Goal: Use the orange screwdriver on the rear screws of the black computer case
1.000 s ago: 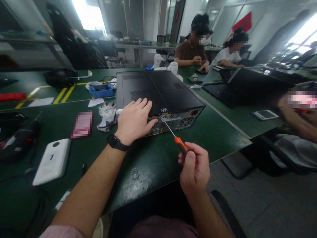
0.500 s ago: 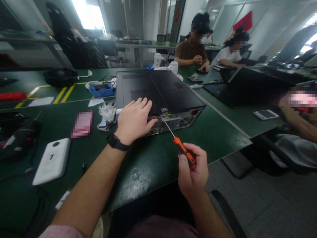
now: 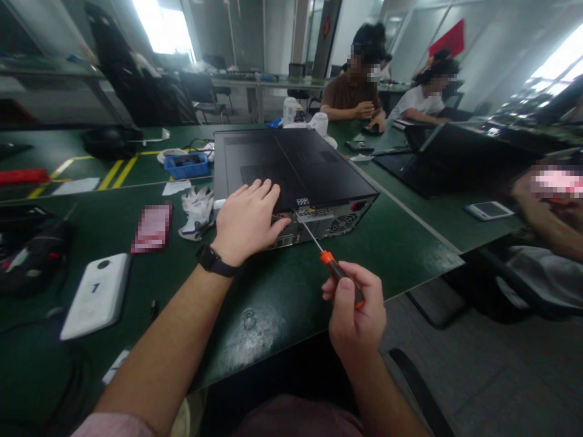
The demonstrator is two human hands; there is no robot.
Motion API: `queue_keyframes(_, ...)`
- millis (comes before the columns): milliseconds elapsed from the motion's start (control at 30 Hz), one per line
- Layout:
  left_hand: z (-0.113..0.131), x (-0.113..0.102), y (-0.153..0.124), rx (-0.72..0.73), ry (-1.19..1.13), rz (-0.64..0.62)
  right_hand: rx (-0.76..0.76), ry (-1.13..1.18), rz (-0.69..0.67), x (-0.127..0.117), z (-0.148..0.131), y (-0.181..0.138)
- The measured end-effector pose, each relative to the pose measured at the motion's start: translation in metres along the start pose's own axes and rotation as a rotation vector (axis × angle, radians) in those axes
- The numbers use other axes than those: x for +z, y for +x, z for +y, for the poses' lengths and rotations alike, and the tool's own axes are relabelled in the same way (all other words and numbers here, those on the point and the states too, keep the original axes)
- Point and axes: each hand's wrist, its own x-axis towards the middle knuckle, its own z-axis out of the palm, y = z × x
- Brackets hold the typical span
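A black desktop computer case (image 3: 291, 161) lies flat on the green table, its rear panel facing me. My left hand (image 3: 248, 218) rests open on the near left edge of its top, fingers stretched over the cover and thumb along the rear edge. In my right hand (image 3: 359, 303) is a screwdriver (image 3: 334, 267) with an orange and dark handle, gripped between thumb and fingers. Its thin shaft points up and left to the rear edge of the case, near a small perforated metal tab (image 3: 302, 203). Any screw at the tip is too small to make out.
Left of the case are white gloves (image 3: 197, 212), a blue bin (image 3: 186, 164), a pinkish packet (image 3: 153, 227) and a white device marked 1 (image 3: 96, 296). A phone (image 3: 489, 210) and a black laptop (image 3: 455, 158) are at right. Co-workers sit beyond.
The screwdriver handle has turned in my right hand, and my thumb and fingers have shifted around it. My left hand and the computer case have stayed in place.
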Motion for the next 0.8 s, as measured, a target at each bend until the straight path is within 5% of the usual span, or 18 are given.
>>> queue_keyframes(800,0.0009,-0.0019,-0.0003,-0.010,-0.012,-0.006,-0.059,-0.025,0.034,-0.0030,0.0037,0.0007)
